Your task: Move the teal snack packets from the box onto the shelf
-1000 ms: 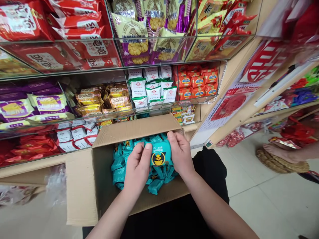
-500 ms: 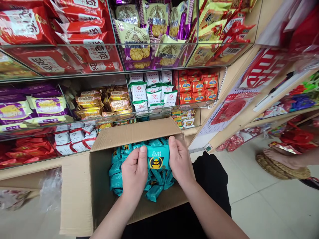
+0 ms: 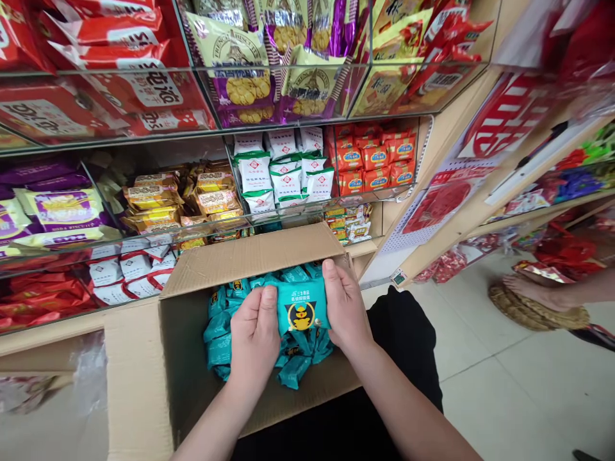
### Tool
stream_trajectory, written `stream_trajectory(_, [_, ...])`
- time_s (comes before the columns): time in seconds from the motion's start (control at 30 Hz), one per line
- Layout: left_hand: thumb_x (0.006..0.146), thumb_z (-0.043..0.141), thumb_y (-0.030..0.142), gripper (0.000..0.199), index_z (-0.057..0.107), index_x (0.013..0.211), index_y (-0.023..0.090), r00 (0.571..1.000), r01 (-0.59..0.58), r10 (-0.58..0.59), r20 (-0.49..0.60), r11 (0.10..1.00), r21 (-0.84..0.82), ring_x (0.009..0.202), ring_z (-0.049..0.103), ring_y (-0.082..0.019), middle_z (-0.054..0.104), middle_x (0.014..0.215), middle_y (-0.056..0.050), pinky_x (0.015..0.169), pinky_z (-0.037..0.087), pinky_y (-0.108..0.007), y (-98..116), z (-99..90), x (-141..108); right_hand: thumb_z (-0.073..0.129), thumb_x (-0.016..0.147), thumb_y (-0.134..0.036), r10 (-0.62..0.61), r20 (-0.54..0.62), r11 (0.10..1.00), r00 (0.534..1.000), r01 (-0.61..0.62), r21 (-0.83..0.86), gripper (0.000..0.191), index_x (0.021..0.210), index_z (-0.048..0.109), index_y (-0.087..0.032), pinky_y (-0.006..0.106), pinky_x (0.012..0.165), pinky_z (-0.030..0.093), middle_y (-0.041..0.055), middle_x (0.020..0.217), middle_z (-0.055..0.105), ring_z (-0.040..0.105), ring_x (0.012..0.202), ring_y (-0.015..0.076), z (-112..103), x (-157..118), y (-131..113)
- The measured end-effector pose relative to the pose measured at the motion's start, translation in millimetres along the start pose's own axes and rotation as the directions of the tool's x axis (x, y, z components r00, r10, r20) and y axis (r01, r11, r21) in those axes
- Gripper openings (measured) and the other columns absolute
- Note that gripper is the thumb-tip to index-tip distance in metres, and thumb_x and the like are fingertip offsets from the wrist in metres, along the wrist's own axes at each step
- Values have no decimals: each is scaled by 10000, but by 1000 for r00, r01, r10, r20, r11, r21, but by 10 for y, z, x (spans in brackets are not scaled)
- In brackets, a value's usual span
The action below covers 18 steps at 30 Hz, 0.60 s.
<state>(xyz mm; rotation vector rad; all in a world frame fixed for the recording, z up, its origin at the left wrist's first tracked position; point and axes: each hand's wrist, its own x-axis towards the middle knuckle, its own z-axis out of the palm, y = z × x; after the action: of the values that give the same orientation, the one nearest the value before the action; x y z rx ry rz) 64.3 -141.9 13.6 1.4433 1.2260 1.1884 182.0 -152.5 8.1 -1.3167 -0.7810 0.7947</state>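
The left hand (image 3: 254, 333) and right hand (image 3: 346, 304) pinch opposite ends of one teal packet (image 3: 302, 307), lifted out and seemingly sealed. Below, the teal pile (image 3: 218, 336) remains inside the cardboard box (image 3: 185, 358). White-and-green packets (image 3: 255, 174) stand beyond, at twelve o'clock. The thumbs sit wider apart than a second ago, baring more of the wrapper's front.

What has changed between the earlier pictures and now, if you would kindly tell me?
The left hand and right hand have drawn slightly apart, exposing more of the held packet's front. The view has shifted, so the cardboard box appears farther left. Nothing was grasped or released: both hands still hold the packet over the teal pile inside the box.
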Motion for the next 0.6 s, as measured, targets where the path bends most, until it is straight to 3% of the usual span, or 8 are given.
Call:
stream_trajectory(0.23, [806,440,436,340,391,580,188,999,39,-38,17,998,-51,459,278,-65,300,503,59,414,267,-188,-47,68,31,357,800,-584,74,-27,995,997,-71,75,442,740,552,-192,251,520,357,-16,550,480,464,546,141,-10,30,11])
stream_trajectory(0.43, [807,429,443,354,422,570,178,998,-51,47,38,992,117,507,295,-75,328,532,45,442,291,-189,18,69,104,402,782,-589,128,-27,987,991,-125,105,418,662,479,-197,232,512,341,-37,556,406,411,523,110,-51,62,89])
stream_trajectory(0.6, [804,421,463,368,418,568,180,999,-30,25,35,992,125,489,300,-76,330,521,47,434,297,-192,-24,91,144,378,789,-600,185,129,970,974,-202,133,444,784,553,-192,218,465,342,-25,586,473,447,517,106,-147,62,167])
